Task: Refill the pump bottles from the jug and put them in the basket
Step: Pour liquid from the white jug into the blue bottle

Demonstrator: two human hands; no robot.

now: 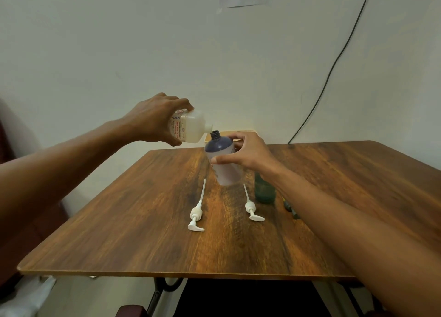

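My left hand (156,118) grips a white translucent jug (191,127) with red and blue print, tipped on its side so its spout sits right over the open neck of a dark blue bottle (220,159). My right hand (248,153) holds that blue bottle, lifted off the table and leaning slightly. A green bottle (264,190) stands on the table under my right wrist, partly hidden. Two white pump heads with long tubes lie flat on the wood, one on the left (196,215) and one on the right (251,209).
The wooden table (143,233) stands against a pale wall. A small dark tool (290,207) lies beside the green bottle. A pale tan object (236,133) peeks out behind my right hand at the far edge. A black cable (334,63) hangs down the wall.
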